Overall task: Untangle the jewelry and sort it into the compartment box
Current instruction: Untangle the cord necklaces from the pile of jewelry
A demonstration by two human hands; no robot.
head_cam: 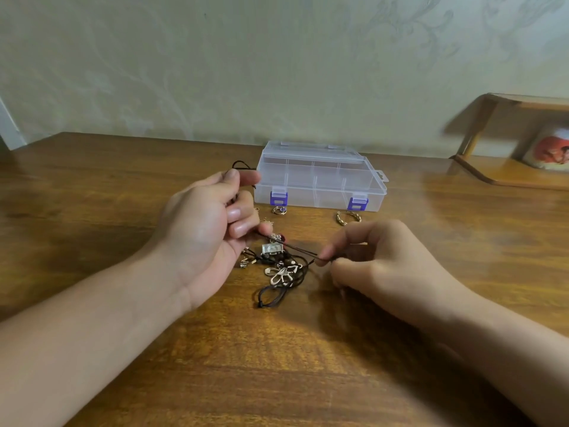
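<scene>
— What are the hands doing?

— The left hand (212, 229), left of centre, is curled shut around a dark cord (297, 250); a loop of it pokes out above the thumb, toward the box. The right hand (374, 263), right of centre, pinches the same cord between thumb and forefinger. The cord runs taut between the two, low over the table (308, 365).

— And the jewelry?

— The tangle (278, 271) lies at mid-frame, just below the cord: dark loops, a flower pendant (281, 274), a silver rectangular charm (272, 249), some beads. Small metal ends (246, 257) sit at its left, beside the left palm.

— Anything already sorted?

— The box (320, 177) is above centre, lid shut, both purple latches (278, 198) down; its compartments look bare through the clear plastic. In front of it lie a ring (279, 210) and a gold chain piece (348, 217), well apart from each other.

— Background?

— A wooden shelf (508, 143) at upper right, blurred.
</scene>
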